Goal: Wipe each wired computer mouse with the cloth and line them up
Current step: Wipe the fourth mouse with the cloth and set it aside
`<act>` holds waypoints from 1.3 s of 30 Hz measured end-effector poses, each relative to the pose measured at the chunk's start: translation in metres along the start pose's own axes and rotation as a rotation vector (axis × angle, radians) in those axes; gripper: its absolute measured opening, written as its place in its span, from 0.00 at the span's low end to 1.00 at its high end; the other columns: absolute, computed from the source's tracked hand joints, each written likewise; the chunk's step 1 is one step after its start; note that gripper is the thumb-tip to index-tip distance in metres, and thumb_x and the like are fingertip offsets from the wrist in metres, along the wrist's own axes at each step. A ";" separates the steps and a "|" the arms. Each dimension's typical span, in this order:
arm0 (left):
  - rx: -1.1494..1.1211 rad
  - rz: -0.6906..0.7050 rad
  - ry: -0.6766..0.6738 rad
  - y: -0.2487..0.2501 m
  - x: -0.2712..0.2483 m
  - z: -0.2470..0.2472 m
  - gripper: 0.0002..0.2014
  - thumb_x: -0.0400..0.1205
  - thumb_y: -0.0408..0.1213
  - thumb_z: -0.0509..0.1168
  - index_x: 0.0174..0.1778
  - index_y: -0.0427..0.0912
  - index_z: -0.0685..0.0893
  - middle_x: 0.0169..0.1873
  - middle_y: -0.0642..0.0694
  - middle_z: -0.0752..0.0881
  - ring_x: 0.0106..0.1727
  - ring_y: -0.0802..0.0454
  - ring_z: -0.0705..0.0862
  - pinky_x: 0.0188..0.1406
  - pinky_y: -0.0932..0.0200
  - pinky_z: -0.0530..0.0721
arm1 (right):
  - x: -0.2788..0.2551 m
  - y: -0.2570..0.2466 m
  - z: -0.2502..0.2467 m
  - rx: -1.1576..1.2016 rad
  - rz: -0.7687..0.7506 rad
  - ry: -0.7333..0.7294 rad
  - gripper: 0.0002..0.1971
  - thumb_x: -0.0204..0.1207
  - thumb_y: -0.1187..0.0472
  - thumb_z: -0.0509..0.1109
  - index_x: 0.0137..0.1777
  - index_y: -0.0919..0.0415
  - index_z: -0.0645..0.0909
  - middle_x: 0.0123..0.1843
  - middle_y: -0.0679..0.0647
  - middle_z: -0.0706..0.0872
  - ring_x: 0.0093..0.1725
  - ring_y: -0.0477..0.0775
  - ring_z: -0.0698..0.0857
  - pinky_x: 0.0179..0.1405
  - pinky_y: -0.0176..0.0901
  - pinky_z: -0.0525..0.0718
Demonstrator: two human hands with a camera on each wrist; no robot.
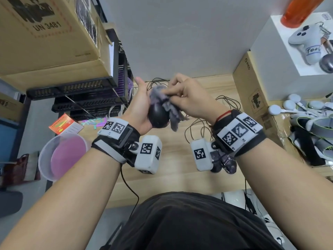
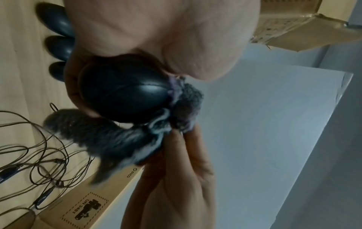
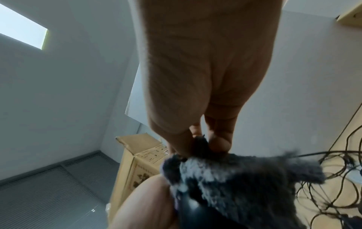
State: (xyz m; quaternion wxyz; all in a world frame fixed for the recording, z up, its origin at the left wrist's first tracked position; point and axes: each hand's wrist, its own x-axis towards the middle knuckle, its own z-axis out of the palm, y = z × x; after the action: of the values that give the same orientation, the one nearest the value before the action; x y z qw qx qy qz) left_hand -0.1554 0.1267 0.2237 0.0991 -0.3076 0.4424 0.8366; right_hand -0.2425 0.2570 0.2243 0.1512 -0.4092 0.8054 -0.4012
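**Mouse held up, cloth on its front end**

Left hand (image 1: 139, 107) gripped a black mouse (image 1: 158, 114) above the table (image 1: 180, 170), fingers curled round its underside, thumb up along the side. Right hand (image 1: 189, 95) pinched a grey cloth (image 1: 166, 103) bunched between fingertips and pressed it on the mouse's front end; loose cloth hung off the right of the mouse. Mouse was off the table, tail end toward the person.

Three other dark mice (image 2: 58, 40) lay side by side on the table below the held mouse, seen in the left wrist view only. Thin black cables (image 1: 200, 127) lay tangled on the table behind and right of the mouse. A cardboard box (image 1: 252, 87) stood well right of the mouse, black trays (image 1: 86, 94) left of it. A clear plastic tub (image 1: 61, 156) sat lower left, off the table edge.
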 end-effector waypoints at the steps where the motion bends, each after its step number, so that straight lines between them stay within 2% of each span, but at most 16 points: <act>1: -0.019 -0.008 0.012 0.001 0.000 -0.002 0.49 0.80 0.77 0.35 0.69 0.41 0.83 0.60 0.32 0.90 0.58 0.33 0.91 0.58 0.35 0.88 | -0.004 -0.003 0.000 0.024 -0.045 -0.054 0.18 0.75 0.69 0.69 0.56 0.48 0.91 0.46 0.45 0.75 0.45 0.42 0.78 0.50 0.38 0.77; 4: 0.016 -0.035 -0.038 -0.001 -0.001 -0.001 0.51 0.79 0.78 0.35 0.73 0.40 0.82 0.64 0.31 0.88 0.65 0.33 0.88 0.66 0.32 0.84 | 0.002 0.000 0.001 -0.001 -0.020 0.015 0.15 0.76 0.70 0.70 0.56 0.54 0.91 0.46 0.48 0.76 0.45 0.41 0.78 0.49 0.35 0.75; 6: 0.077 -0.027 -0.064 -0.001 -0.002 0.001 0.49 0.79 0.77 0.32 0.73 0.47 0.82 0.67 0.34 0.87 0.66 0.33 0.88 0.53 0.37 0.90 | 0.008 0.003 0.000 -0.049 0.084 0.118 0.11 0.79 0.67 0.69 0.55 0.57 0.91 0.47 0.51 0.75 0.47 0.49 0.78 0.53 0.42 0.78; 7: 0.084 -0.023 -0.077 0.000 -0.003 0.002 0.49 0.79 0.77 0.31 0.74 0.48 0.80 0.67 0.34 0.87 0.65 0.32 0.88 0.43 0.42 0.91 | 0.008 0.003 0.000 -0.060 0.096 0.125 0.11 0.79 0.66 0.69 0.54 0.57 0.91 0.47 0.51 0.74 0.48 0.50 0.77 0.53 0.40 0.78; 9: -0.029 -0.014 -0.072 0.003 -0.005 0.004 0.47 0.81 0.76 0.34 0.75 0.46 0.79 0.63 0.33 0.89 0.58 0.32 0.91 0.36 0.44 0.91 | 0.003 -0.003 0.001 -0.050 0.033 0.081 0.13 0.78 0.68 0.68 0.55 0.55 0.91 0.48 0.52 0.75 0.47 0.48 0.77 0.47 0.29 0.73; 12: -0.252 0.062 0.031 0.007 -0.004 0.001 0.36 0.87 0.69 0.45 0.75 0.44 0.78 0.50 0.33 0.93 0.46 0.35 0.94 0.35 0.36 0.91 | -0.010 -0.013 0.005 0.021 -0.096 -0.005 0.16 0.76 0.71 0.70 0.57 0.54 0.91 0.51 0.58 0.80 0.47 0.48 0.80 0.47 0.26 0.73; 14: -0.254 0.102 0.069 0.007 -0.002 -0.002 0.33 0.89 0.64 0.47 0.79 0.43 0.75 0.52 0.33 0.91 0.44 0.36 0.94 0.36 0.37 0.92 | -0.012 -0.012 0.007 0.043 -0.127 -0.035 0.15 0.75 0.71 0.71 0.56 0.55 0.91 0.50 0.57 0.80 0.46 0.45 0.79 0.46 0.26 0.72; 18: -0.237 0.108 0.018 0.002 -0.002 0.001 0.31 0.90 0.64 0.44 0.68 0.42 0.79 0.52 0.32 0.92 0.51 0.35 0.93 0.48 0.36 0.91 | -0.004 -0.003 0.010 0.007 0.011 0.128 0.13 0.78 0.69 0.69 0.54 0.55 0.92 0.46 0.51 0.74 0.45 0.49 0.78 0.48 0.38 0.75; 20: -0.262 0.124 0.034 0.006 -0.004 0.004 0.31 0.90 0.63 0.44 0.69 0.42 0.79 0.49 0.32 0.93 0.48 0.36 0.94 0.39 0.36 0.92 | -0.007 -0.007 0.011 -0.008 -0.023 0.168 0.14 0.77 0.69 0.67 0.52 0.55 0.92 0.46 0.53 0.74 0.46 0.50 0.77 0.49 0.38 0.74; 23: -0.256 0.171 0.125 0.014 -0.004 0.003 0.32 0.90 0.62 0.50 0.77 0.42 0.77 0.46 0.36 0.88 0.38 0.42 0.93 0.32 0.47 0.91 | -0.017 -0.014 0.011 0.016 -0.155 -0.006 0.17 0.73 0.72 0.68 0.54 0.54 0.92 0.48 0.55 0.77 0.48 0.49 0.79 0.51 0.29 0.74; 26: -0.207 0.202 0.129 0.017 -0.004 0.002 0.31 0.91 0.61 0.50 0.80 0.41 0.75 0.43 0.41 0.81 0.30 0.48 0.90 0.30 0.55 0.89 | -0.018 -0.010 0.010 0.095 -0.117 -0.058 0.15 0.73 0.73 0.72 0.53 0.55 0.92 0.47 0.54 0.78 0.47 0.47 0.79 0.48 0.30 0.74; 31: -0.230 0.177 0.061 0.015 0.001 0.003 0.24 0.91 0.59 0.50 0.74 0.45 0.74 0.51 0.34 0.87 0.49 0.38 0.89 0.48 0.43 0.90 | -0.011 -0.003 0.008 0.114 -0.035 0.278 0.14 0.74 0.71 0.71 0.53 0.56 0.92 0.45 0.51 0.75 0.42 0.38 0.76 0.45 0.25 0.73; 34: -0.271 0.157 0.105 0.015 0.002 0.002 0.20 0.91 0.56 0.54 0.72 0.49 0.78 0.38 0.37 0.89 0.39 0.41 0.89 0.40 0.44 0.92 | -0.017 -0.008 0.011 0.123 -0.138 0.102 0.14 0.73 0.72 0.71 0.52 0.57 0.92 0.47 0.56 0.78 0.45 0.48 0.81 0.46 0.32 0.78; 35: -0.291 0.166 0.138 0.015 0.003 0.000 0.19 0.91 0.55 0.55 0.72 0.49 0.80 0.39 0.38 0.89 0.40 0.41 0.89 0.40 0.43 0.93 | -0.018 -0.008 0.013 0.109 -0.161 0.026 0.13 0.72 0.72 0.72 0.50 0.57 0.92 0.47 0.56 0.79 0.45 0.50 0.81 0.45 0.34 0.78; 37: -0.299 0.173 0.168 0.016 0.005 -0.004 0.20 0.91 0.53 0.56 0.73 0.48 0.81 0.53 0.36 0.85 0.51 0.39 0.87 0.47 0.39 0.91 | -0.018 -0.001 0.012 0.118 -0.133 -0.025 0.13 0.70 0.74 0.73 0.45 0.55 0.93 0.45 0.52 0.79 0.44 0.47 0.81 0.42 0.32 0.75; 39: -0.273 0.160 0.155 0.016 0.004 -0.004 0.18 0.92 0.54 0.54 0.69 0.49 0.81 0.60 0.35 0.84 0.54 0.39 0.88 0.44 0.42 0.93 | -0.014 0.007 0.007 0.156 -0.024 0.109 0.15 0.69 0.73 0.72 0.41 0.50 0.91 0.44 0.46 0.79 0.42 0.44 0.81 0.41 0.34 0.75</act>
State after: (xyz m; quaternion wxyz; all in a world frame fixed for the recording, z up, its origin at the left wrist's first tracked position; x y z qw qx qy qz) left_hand -0.1638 0.1133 0.2306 -0.0448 -0.3454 0.3541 0.8679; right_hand -0.2336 0.2664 0.2132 0.1340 -0.3834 0.7737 -0.4862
